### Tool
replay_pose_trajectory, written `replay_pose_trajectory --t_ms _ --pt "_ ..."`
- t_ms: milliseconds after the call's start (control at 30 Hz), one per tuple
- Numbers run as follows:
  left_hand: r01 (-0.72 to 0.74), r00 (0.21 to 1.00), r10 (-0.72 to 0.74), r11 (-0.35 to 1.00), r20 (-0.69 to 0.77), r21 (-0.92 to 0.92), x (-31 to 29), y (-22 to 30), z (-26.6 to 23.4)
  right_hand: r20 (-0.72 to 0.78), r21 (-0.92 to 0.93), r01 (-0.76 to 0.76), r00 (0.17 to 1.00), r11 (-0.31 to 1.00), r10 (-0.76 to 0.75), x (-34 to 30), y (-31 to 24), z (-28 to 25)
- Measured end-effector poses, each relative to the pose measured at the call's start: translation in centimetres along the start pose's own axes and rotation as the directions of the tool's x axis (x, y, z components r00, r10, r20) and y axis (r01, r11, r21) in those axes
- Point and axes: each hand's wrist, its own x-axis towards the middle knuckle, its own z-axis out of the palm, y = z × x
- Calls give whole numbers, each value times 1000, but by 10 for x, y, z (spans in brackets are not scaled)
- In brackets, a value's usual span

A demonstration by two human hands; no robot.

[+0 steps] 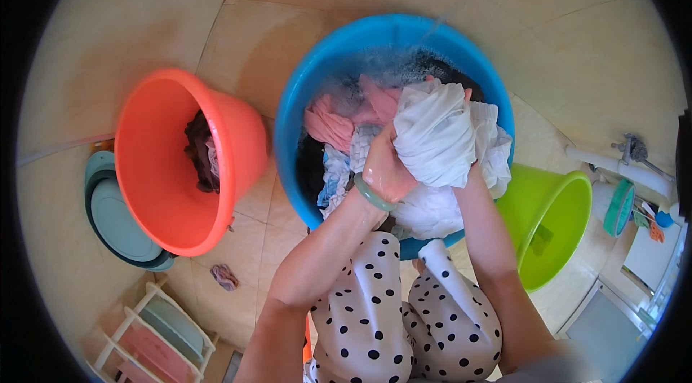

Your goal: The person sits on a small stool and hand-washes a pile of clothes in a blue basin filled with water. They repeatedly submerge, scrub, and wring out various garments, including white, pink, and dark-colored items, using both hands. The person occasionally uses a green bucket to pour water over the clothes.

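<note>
Both my hands hold a bunched white cloth (436, 134) above a large blue tub (295, 102). My left hand (389, 168), with a green bangle at its wrist, grips the cloth's left side, fingers partly hidden in its folds. Most of my right hand (470, 98) lies behind the cloth; only some fingertips show at its upper right edge. In the tub below are pink cloth (330, 123), more white cloth (427, 211), a blue-and-white patterned piece (336, 175) and dark cloth (311, 170). Foamy water (382, 62) shows at the tub's far side.
At the left an orange bucket (245, 130) holds dark clothes (202, 152). Behind it leans a teal basin (119, 217). A green bucket (569, 217) lies tilted at the right, near a wall tap (634, 148). A small crumpled cloth (224, 276) is on the floor beside a white rack (130, 322).
</note>
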Motion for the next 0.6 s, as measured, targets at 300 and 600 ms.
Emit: replay_pose_trajectory --t_ms 300,600 --pt "17 993 3 986 -116 165 3 14 -34 120 -806 394 840 442 -530 -13 -23 37" --pt "-349 852 486 804 -193 481 19 11 -4 -26 -406 484 842 775 -539 -28 14 57"
